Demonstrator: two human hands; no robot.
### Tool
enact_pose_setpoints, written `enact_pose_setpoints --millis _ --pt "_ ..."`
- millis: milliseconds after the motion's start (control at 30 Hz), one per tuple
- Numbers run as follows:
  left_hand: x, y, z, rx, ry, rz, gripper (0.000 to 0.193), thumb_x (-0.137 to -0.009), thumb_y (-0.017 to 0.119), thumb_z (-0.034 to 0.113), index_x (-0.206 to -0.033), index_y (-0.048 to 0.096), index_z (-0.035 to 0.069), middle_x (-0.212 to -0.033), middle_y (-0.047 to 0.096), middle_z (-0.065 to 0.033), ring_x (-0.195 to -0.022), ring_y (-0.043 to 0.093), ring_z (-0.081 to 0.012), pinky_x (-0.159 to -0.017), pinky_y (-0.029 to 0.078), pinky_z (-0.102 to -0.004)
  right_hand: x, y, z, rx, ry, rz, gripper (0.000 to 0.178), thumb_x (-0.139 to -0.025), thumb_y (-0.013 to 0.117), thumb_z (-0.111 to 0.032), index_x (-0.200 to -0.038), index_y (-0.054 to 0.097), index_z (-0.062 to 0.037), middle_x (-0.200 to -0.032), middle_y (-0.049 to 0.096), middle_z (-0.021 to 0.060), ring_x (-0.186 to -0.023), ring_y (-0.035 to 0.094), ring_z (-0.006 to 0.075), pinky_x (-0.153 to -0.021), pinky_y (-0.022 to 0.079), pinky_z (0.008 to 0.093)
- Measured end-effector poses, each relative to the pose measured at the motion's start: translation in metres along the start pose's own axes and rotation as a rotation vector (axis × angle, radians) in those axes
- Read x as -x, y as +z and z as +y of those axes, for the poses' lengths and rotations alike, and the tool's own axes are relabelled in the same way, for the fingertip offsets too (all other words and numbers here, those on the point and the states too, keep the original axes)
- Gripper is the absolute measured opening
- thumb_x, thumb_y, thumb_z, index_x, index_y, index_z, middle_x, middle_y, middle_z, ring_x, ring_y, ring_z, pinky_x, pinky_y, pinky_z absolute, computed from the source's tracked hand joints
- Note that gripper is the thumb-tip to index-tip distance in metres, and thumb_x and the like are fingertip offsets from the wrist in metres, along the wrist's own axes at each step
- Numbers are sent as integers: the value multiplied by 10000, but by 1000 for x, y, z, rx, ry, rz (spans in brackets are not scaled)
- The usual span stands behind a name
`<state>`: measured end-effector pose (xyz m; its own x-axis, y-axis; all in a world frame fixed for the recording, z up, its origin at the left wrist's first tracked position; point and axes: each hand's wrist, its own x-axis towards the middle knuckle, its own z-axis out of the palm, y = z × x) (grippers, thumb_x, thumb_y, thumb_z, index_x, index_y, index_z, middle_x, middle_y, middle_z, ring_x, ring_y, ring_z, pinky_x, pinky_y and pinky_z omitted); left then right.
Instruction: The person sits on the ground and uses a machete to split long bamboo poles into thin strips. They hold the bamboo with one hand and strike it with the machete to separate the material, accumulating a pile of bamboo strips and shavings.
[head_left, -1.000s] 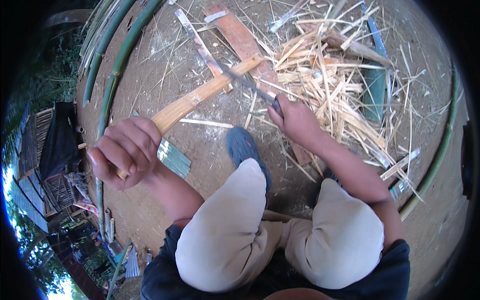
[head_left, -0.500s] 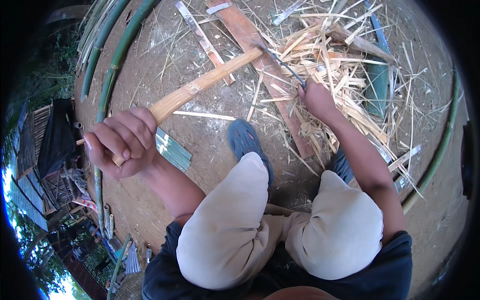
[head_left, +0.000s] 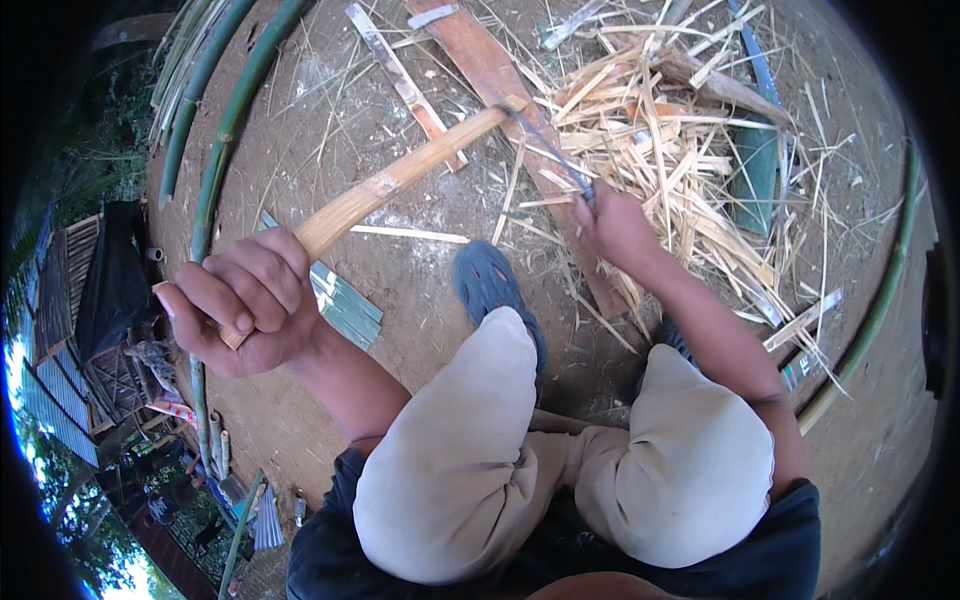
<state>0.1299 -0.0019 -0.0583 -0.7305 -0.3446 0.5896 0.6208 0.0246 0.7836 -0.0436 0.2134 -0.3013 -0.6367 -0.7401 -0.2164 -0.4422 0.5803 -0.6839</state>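
My left hand point(head_left: 245, 305) is closed round the near end of a pale split-bamboo strip point(head_left: 390, 178), which slants up and away to the right. In my right hand point(head_left: 618, 230) is the handle of a knife point(head_left: 552, 148). Its narrow dark blade points up-left and meets the strip near the far end; the exact contact is too small to make out. Below the strip's far end and the blade lies a long reddish-brown plank point(head_left: 465, 48) on the ground.
A heap of pale shavings and slivers point(head_left: 690, 180) lies beside the plank, with a green split-bamboo piece point(head_left: 755, 185) at its right. Long green bamboo poles point(head_left: 225, 150) curve along the left. My blue shoe point(head_left: 488, 280) stands between the left strip pieces point(head_left: 345, 305) and plank.
My right hand and the knife have moved left and slightly nearer to me. My left hand and the strip have shifted a little toward me.
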Motion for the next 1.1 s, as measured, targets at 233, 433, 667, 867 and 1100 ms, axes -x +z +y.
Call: enact_pose_setpoints --millis 233,433,667,867,1100 --pt "-1 -1 -6 -10 48 69 477 -1052 178 334 -680 416 154 -368 297 53 -299 187 -91 -387 251 -280 -17 -4 45 -59 100 12 336 -948 546 -305 -923 576 28 -705 654 221 -636 651 403 -642 534 490" --pt "0 4 5 -1 38 -156 468 -1044 237 311 -663 444 134 -370 371 40 -274 295 -95 -381 311 -277 14 -24 -40 -167 -225 25 256 -921 606 -249 -897 548 -1 -621 604 204 -586 622 405 -566 498 473" --pt "4 12 -14 21 31 -396 440 -1026 325 250 -640 469 94 -385 405 19 -278 366 -114 -376 340 -278 -19 -9 8 9 -67 54 281 -921 595 -278 -917 564 1 -648 629 191 -622 651 374 -592 521 459" --pt "-4 14 -2 31 50 -422 429 -1025 349 251 -661 493 76 -408 429 15 -297 390 -122 -392 353 -294 -16 -16 -15 3 -23 35 272 -919 587 -271 -902 552 -2 -670 634 211 -646 650 394 -617 514 491" --pt "-5 17 -7 99 24 -637 458 -986 492 216 -586 535 -3 -444 408 -27 -328 371 -155 -389 307 -305 19 -47 -67 -153 -386 24 257 -875 675 -273 -911 556 -49 -606 589 107 -542 626 316 -523 509 423"
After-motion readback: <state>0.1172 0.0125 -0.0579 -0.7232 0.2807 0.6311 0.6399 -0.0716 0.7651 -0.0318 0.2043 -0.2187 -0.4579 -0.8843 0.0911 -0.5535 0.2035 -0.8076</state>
